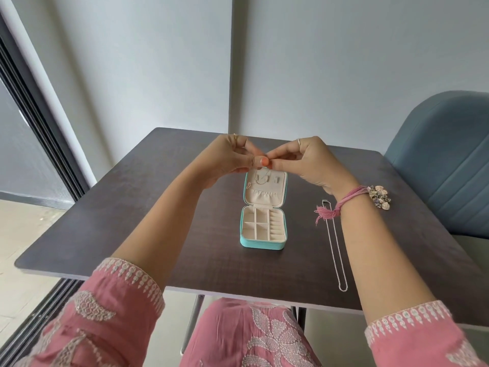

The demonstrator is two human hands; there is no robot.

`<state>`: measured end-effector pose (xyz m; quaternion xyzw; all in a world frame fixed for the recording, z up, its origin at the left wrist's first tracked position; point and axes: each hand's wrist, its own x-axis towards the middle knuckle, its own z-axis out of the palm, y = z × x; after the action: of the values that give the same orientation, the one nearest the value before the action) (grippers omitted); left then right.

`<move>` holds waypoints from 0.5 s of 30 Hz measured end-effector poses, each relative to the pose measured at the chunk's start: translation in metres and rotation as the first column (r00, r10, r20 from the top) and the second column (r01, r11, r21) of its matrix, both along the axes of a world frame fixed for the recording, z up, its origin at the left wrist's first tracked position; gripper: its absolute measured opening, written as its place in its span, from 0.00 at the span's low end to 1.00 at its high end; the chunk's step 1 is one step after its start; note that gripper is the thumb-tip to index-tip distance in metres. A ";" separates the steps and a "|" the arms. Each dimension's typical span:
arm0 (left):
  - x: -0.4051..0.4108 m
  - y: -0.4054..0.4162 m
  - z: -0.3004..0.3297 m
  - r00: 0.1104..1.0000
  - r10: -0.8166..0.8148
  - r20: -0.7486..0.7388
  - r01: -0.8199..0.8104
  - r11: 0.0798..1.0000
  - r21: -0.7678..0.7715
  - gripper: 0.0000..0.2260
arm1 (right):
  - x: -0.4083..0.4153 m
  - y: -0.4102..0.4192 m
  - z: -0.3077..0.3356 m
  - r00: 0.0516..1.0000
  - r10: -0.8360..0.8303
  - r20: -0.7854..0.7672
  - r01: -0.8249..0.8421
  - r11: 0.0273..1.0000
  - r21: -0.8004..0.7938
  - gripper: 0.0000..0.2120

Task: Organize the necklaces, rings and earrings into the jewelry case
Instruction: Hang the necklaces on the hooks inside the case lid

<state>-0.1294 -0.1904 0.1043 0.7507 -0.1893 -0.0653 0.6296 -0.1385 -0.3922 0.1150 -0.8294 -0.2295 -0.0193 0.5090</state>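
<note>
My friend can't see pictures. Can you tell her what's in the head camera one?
Two hands, left hand and right hand, pinch a thin gold chain necklace above an open turquoise square jewelry case on a dark wooden table. A long silver chain necklace and a small jewelry pile lie to the right.

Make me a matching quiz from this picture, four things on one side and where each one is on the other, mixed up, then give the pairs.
Things
1. jewelry case
2. silver chain
3. pile of small jewelry
4. thin necklace

Places
A. hanging in the open lid
B. far right of the table, by the chair
C. middle of the table, open
D. laid out long on the table, right of the case

Pairs: 1-C, 2-D, 3-B, 4-A
</note>
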 end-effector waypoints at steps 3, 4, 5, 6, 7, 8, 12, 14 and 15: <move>0.000 -0.002 -0.008 1.000 0.025 0.010 -0.025 0.999 -0.030 0.06 | 0.004 0.002 0.001 0.998 -0.048 0.045 0.052 0.994 -0.101 0.04; 0.001 -0.003 -0.012 0.999 0.035 0.011 -0.034 0.999 -0.042 0.06 | 0.006 0.004 0.001 0.996 -0.056 0.069 0.065 0.988 -0.138 0.04; 0.001 -0.004 -0.015 0.999 0.046 0.009 -0.046 0.997 -0.058 0.07 | 0.007 0.005 0.000 0.994 -0.060 0.094 0.076 0.981 -0.177 0.03; 0.002 -0.004 -0.018 0.998 0.058 0.007 -0.058 0.995 -0.075 0.07 | 0.008 0.007 0.000 0.991 -0.063 0.118 0.088 0.972 -0.217 0.03; 0.003 -0.005 -0.022 0.998 0.070 0.005 -0.070 0.993 -0.091 0.08 | 0.009 0.009 -0.001 0.988 -0.066 0.141 0.101 0.961 -0.256 0.02; 0.004 -0.006 -0.026 0.997 0.079 0.007 -0.078 0.992 -0.097 0.08 | 0.009 0.010 -0.001 0.985 -0.070 0.159 0.115 0.950 -0.291 0.01; 0.009 -0.005 -0.039 0.997 0.071 0.005 -0.070 0.994 -0.079 0.08 | 0.010 0.014 -0.006 0.975 -0.063 0.214 0.139 0.921 -0.365 0.03; 0.012 -0.003 -0.045 0.998 0.060 -0.009 -0.060 0.993 -0.097 0.06 | 0.013 0.015 -0.009 0.967 -0.057 0.249 0.156 0.904 -0.397 0.03; 0.015 -0.002 -0.049 0.997 0.077 -0.019 -0.079 0.990 -0.113 0.05 | 0.014 0.015 -0.011 0.963 -0.054 0.263 0.162 0.897 -0.410 0.04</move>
<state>-0.1145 -0.1927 0.0554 0.7200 -0.1586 -0.0352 0.6747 -0.1240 -0.3773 0.1040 -0.9234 -0.2426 -0.0992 0.2803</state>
